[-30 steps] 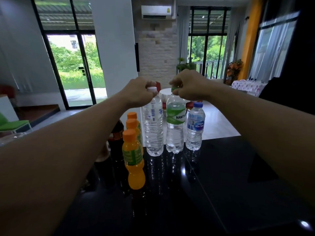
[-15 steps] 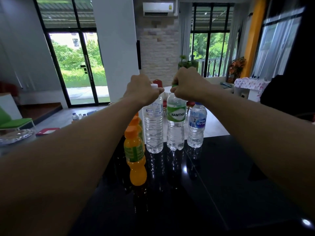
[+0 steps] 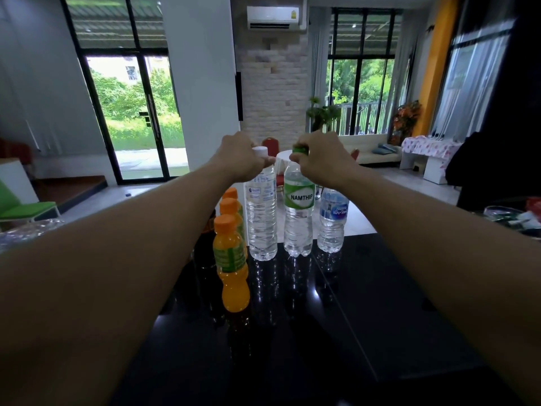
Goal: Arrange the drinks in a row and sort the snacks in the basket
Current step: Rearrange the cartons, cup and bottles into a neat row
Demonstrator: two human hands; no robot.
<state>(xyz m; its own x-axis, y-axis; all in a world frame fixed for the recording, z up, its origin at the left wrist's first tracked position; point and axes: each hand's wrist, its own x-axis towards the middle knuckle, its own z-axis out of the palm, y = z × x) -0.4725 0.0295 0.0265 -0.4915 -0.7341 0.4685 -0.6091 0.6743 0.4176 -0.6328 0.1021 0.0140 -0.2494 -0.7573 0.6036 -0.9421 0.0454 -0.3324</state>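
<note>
Your left hand (image 3: 238,159) is clenched around the neck of the tall clear water bottle (image 3: 261,218), fingers just under its white cap (image 3: 260,150). Your right hand (image 3: 320,159) grips the neck of the green-labelled Namthip bottle (image 3: 298,218), thumb and fingers pinching at its green cap (image 3: 300,150). Both bottles stand upright on the glossy black table (image 3: 366,303), just beside each other at the far edge. To the right of them, a shorter blue-labelled water bottle (image 3: 333,222) stands near, untouched. To the left, three orange juice bottles line up near to far: nearest (image 3: 231,265), middle (image 3: 231,212), farthest (image 3: 230,194), mostly hidden one behind another. A dark bottle (image 3: 206,247) sits left of those, partly behind your left forearm. At the far right edge, a clear container (image 3: 500,213) with packets inside; cannot tell what they are.
</note>
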